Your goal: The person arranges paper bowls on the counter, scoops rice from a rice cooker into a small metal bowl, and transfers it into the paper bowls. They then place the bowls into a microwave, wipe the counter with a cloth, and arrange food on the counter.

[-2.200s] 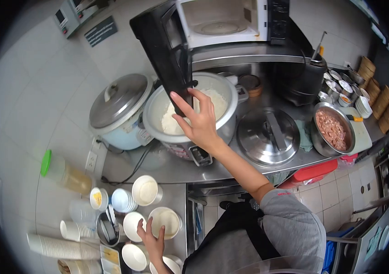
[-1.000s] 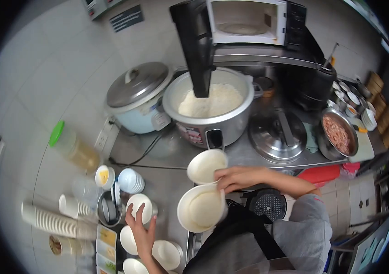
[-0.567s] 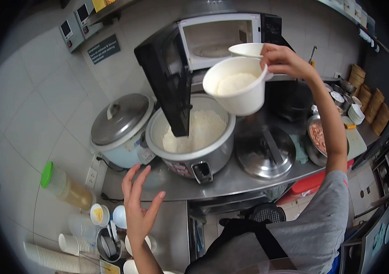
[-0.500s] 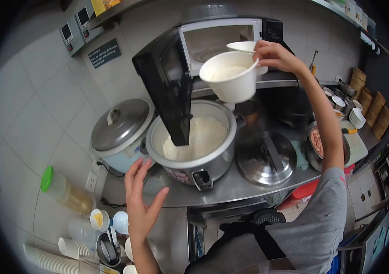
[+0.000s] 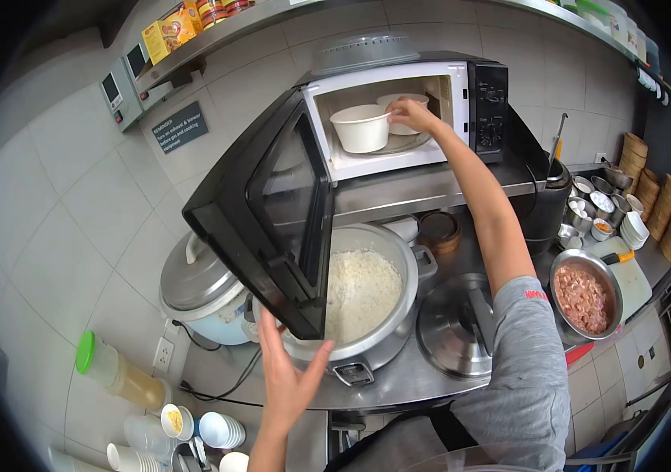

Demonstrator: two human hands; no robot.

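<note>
My right hand [image 5: 410, 115] pinches the rims of two white bowls inside the open microwave [image 5: 486, 110]. The nearer white bowl [image 5: 363, 130] is at the front left of the cavity; the other bowl [image 5: 403, 101] is partly hidden behind my fingers. My left hand [image 5: 288, 376] has its fingers spread at the lower edge of the black microwave door [image 5: 272, 204], by the rim of the rice cooker; contact with either is unclear. White rice [image 5: 363, 291] lies in the open cooker [image 5: 406, 315] below the door.
A second, lidded cooker [image 5: 205, 307] stands at left. A steel lid [image 5: 453, 330] lies right of the rice. Farther right are a bowl of raw meat [image 5: 583, 297], a cutting board [image 5: 630, 271] and small bowls. Cups [image 5: 221, 430] and a green-lidded container [image 5: 119, 374] are at lower left.
My right hand has carried the two bowls forward from above the rice cooker into the microwave. My left hand is now closer to the door's lower edge. The head view has shifted.
</note>
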